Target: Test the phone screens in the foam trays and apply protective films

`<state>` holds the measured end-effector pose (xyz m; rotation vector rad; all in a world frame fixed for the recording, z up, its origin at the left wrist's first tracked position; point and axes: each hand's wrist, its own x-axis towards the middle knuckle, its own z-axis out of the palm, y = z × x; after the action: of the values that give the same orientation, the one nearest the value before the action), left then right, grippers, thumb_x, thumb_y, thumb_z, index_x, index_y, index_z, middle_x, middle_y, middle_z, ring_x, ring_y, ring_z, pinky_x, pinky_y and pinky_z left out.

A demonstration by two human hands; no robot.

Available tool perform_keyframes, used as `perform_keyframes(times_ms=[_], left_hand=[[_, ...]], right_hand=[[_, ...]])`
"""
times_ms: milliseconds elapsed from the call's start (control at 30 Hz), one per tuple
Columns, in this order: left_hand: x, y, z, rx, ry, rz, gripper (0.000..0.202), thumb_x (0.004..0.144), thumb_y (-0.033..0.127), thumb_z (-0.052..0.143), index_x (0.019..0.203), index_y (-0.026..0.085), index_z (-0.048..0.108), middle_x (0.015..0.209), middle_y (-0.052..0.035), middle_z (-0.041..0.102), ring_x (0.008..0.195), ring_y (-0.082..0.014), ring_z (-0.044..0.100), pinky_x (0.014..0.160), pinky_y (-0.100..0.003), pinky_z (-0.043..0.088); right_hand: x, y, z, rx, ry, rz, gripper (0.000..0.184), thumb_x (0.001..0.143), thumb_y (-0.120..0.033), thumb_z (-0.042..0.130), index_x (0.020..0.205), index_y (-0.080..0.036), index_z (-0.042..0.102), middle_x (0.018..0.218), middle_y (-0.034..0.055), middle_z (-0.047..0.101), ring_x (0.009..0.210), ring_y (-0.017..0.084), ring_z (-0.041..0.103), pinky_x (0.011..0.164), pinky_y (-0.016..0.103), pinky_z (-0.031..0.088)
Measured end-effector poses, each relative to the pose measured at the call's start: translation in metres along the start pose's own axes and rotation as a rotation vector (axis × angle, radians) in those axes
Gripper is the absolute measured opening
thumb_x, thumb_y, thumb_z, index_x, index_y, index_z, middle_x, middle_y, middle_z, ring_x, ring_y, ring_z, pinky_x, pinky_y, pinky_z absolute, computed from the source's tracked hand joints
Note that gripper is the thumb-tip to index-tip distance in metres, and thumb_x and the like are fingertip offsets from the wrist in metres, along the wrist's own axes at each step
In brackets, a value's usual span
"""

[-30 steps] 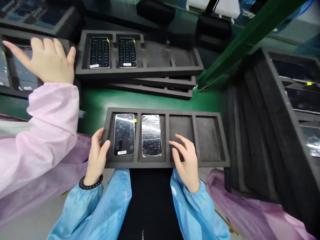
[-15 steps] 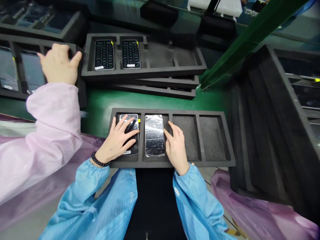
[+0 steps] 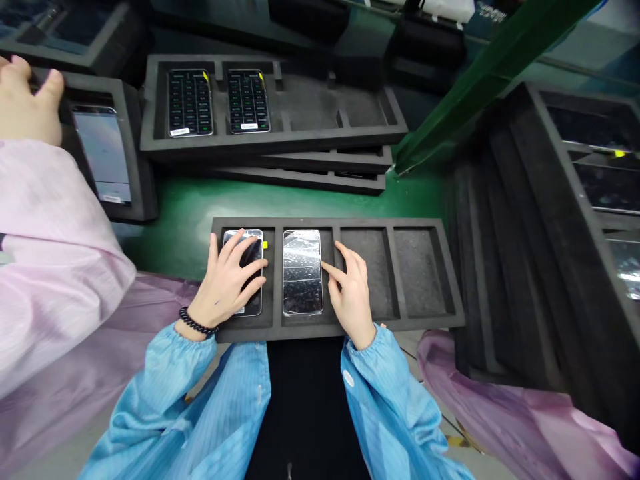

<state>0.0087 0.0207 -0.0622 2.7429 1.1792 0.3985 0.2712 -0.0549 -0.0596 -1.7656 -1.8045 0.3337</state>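
Note:
A dark foam tray (image 3: 420, 327) with four slots lies in front of me on the green table. Its two left slots each hold a phone. My left hand (image 3: 227, 283) lies flat with spread fingers on the left phone (image 3: 251, 248). My right hand (image 3: 350, 290) rests on the divider just right of the second phone (image 3: 302, 270), fingers extended, fingertips at the phone's right edge. Both right slots hold nothing.
Farther back, a stack of foam trays (image 3: 320, 127) carries two lit phones (image 3: 189, 101). At the left, another person's hand (image 3: 23, 100) in a pink sleeve is on a tray with a phone (image 3: 103, 153). Tall foam trays (image 3: 530, 220) stand at the right.
My left hand moved from the tray's left edge onto the left phone. My right hand shifted left from the third slot to the second phone's edge. The other person's hand drew away leftward.

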Motion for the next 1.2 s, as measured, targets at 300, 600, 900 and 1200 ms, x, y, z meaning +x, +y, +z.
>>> perform_keyframes(times_ms=[300,600,900,1200], left_hand=[[0.005,0.002,0.003,-0.057,0.015,-0.124,0.035,0.101,0.043,0.041,0.102,0.023,0.070,0.146,-0.0119,0.048,0.150,-0.0398,0.027,0.118,-0.078,0.006],[-0.034,-0.006,-0.016,-0.383,0.179,-0.377,0.048,0.102,0.044,0.040,0.148,0.028,0.039,0.158,-0.0115,0.038,0.155,-0.0297,0.021,0.126,-0.063,0.014],[-0.081,-0.011,-0.003,-0.730,0.015,-0.670,0.087,0.094,0.054,0.055,0.160,0.023,0.007,0.168,-0.0170,0.019,0.156,-0.0301,0.019,0.128,-0.055,0.020],[-0.055,-0.024,0.000,-0.473,0.032,-0.552,0.109,0.079,0.063,0.071,0.160,0.020,0.013,0.163,-0.0202,0.028,0.151,-0.0371,0.031,0.123,-0.057,0.030]], right_hand=[[0.006,0.000,-0.001,0.060,-0.046,-0.027,0.048,0.088,0.001,0.041,0.115,-0.021,0.074,0.153,0.0104,0.047,0.139,0.027,0.039,0.116,0.057,0.042],[0.005,-0.004,0.000,-0.012,0.042,-0.005,0.033,0.097,-0.014,0.047,0.120,-0.018,0.069,0.148,0.0143,0.050,0.137,0.029,0.041,0.114,0.055,0.043],[0.007,-0.005,-0.022,0.016,-0.216,-0.345,0.028,0.098,-0.024,0.054,0.120,-0.027,0.071,0.156,0.0121,0.042,0.141,0.029,0.043,0.119,0.061,0.034],[0.014,-0.002,-0.016,-0.062,-0.324,-0.361,0.026,0.099,-0.033,0.054,0.116,-0.027,0.073,0.155,0.0115,0.047,0.141,0.030,0.045,0.121,0.065,0.029]])
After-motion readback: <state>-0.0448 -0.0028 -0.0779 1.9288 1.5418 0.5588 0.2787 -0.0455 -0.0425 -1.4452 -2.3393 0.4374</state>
